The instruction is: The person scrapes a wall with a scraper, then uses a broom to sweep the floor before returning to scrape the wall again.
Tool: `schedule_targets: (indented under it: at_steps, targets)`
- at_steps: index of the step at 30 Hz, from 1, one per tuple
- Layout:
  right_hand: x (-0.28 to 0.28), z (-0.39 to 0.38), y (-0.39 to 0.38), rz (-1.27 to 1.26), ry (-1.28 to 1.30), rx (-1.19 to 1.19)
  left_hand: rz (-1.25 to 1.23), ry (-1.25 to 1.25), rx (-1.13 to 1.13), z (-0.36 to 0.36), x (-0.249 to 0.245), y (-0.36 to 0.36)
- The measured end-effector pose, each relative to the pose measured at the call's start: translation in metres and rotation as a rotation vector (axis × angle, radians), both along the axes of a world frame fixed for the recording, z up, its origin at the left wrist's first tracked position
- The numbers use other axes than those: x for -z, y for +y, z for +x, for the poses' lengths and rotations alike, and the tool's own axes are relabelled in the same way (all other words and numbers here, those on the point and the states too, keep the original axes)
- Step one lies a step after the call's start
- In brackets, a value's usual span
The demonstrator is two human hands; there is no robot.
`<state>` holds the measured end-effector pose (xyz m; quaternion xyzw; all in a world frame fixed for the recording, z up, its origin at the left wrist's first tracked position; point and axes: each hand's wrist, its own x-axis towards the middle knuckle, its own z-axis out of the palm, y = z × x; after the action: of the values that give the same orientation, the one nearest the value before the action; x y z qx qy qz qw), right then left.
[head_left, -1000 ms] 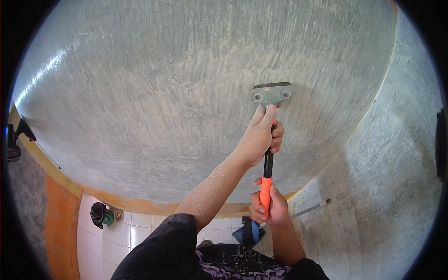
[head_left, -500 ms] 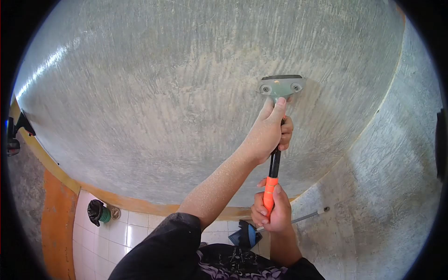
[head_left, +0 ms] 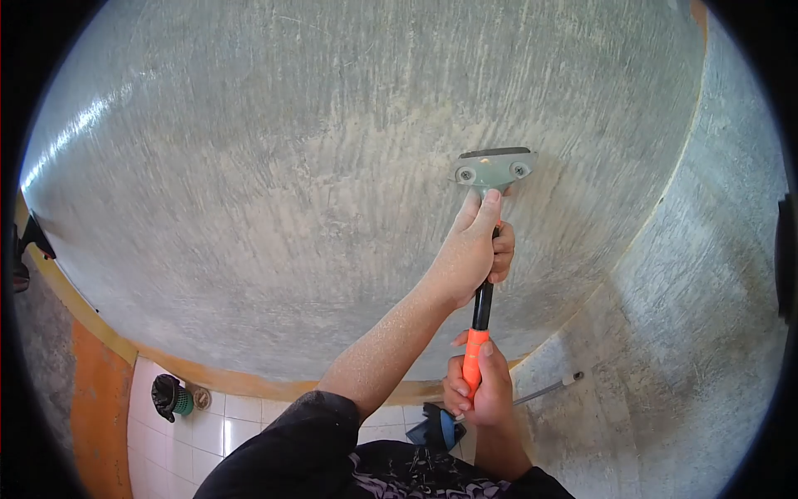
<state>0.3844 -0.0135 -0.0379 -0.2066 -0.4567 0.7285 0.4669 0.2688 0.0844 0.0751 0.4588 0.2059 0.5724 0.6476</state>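
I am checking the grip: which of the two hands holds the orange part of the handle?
The right hand, the lower one; the left hand grips higher, near the tool's head.

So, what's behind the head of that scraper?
Rough grey wall shows all around the scraper's head, with paler patches nearby. The part directly behind it is covered, and the left hand hides more just below, so those spots can't be seen.
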Motion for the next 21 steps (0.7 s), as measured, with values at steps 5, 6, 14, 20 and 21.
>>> schedule_targets:
  at_steps: [5,6,14,20,21]
  targets:
    - [0.009,0.007,-0.004,-0.067,-0.012,-0.073,-0.058,-0.049,0.017,-0.006,0.015,-0.006]
    - [0.009,0.007,-0.002,-0.057,-0.007,-0.083,-0.057,-0.047,0.006,-0.008,0.013,-0.006]
    - [-0.005,0.001,0.007,-0.016,-0.054,-0.07,-0.005,-0.052,-0.059,-0.016,-0.007,-0.007]
    - [0.098,-0.008,-0.019,-0.197,0.046,-0.065,-0.145,0.033,-0.127,-0.006,0.092,-0.02]
    - [0.099,-0.005,-0.015,-0.188,0.02,-0.073,-0.148,0.027,-0.128,-0.007,0.101,-0.022]
